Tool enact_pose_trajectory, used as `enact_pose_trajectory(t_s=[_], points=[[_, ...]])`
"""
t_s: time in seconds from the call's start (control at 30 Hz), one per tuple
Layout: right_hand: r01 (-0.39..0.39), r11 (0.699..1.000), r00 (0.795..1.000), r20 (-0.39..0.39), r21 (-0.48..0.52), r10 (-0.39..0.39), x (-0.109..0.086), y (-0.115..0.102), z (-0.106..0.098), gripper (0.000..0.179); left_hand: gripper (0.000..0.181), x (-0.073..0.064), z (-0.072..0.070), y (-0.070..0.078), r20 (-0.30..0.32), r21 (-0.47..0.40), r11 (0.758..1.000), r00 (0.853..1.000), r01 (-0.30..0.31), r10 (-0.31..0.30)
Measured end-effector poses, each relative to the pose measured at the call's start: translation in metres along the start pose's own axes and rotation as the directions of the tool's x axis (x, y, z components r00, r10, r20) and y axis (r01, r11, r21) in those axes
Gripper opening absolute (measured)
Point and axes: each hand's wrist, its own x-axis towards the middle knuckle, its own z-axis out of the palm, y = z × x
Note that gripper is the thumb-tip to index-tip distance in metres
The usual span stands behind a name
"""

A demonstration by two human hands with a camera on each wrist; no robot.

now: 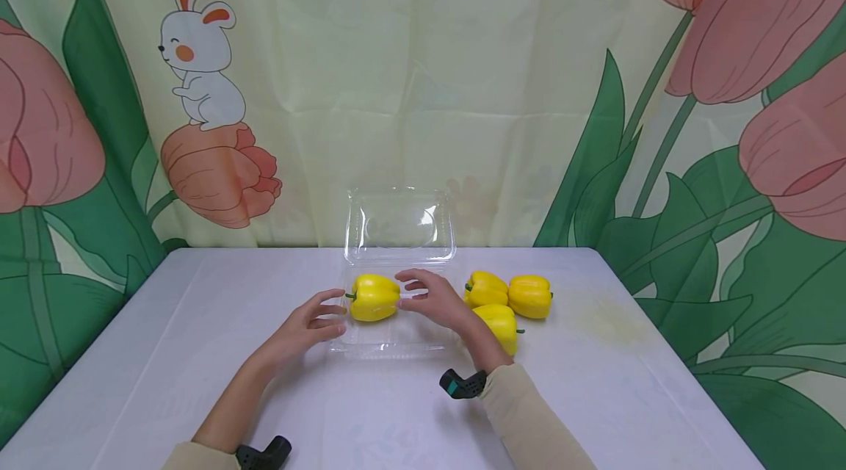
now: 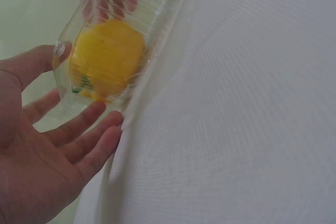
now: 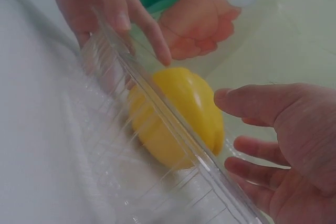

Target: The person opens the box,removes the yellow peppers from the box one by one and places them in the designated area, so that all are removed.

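A yellow bell pepper (image 1: 374, 298) lies on its side in a clear plastic clamshell box (image 1: 396, 347), its green stem pointing left. My left hand (image 1: 305, 328) is at the box's left side, fingers spread and loosely bent near the wall; whether they press on it I cannot tell. On the pepper's other side, my right hand (image 1: 432, 299) reaches over the box with relaxed fingers. In the right wrist view a small gap shows between the right thumb (image 3: 247, 100) and the pepper (image 3: 178, 119). Neither hand grips anything.
Several more yellow peppers sit right of the box, including a back one (image 1: 487, 288), a right one (image 1: 530, 297) and a front one (image 1: 500, 327) partly behind the right forearm. The box's lid (image 1: 399, 224) stands raised before the printed curtain (image 1: 489, 88). A white cloth covers the table (image 1: 595, 396).
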Motion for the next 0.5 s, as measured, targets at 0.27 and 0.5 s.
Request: enact_pose_trajectory(t_s=[0.27,0.5], points=[[0.002,1.000,1.000,0.003,-0.010,-0.002,0.0034,0.0023,0.0027,0.052,0.063,0.0000,0.0001,0.0001,-0.005,0.000,1.000,1.000,0.008,-0.008],[-0.014,1.000,1.000,0.005,-0.021,0.014,0.0064,0.0027,0.0043,0.053,0.063,-0.0001,0.0006,0.0005,-0.009,0.000,1.000,1.000,0.010,-0.010]])
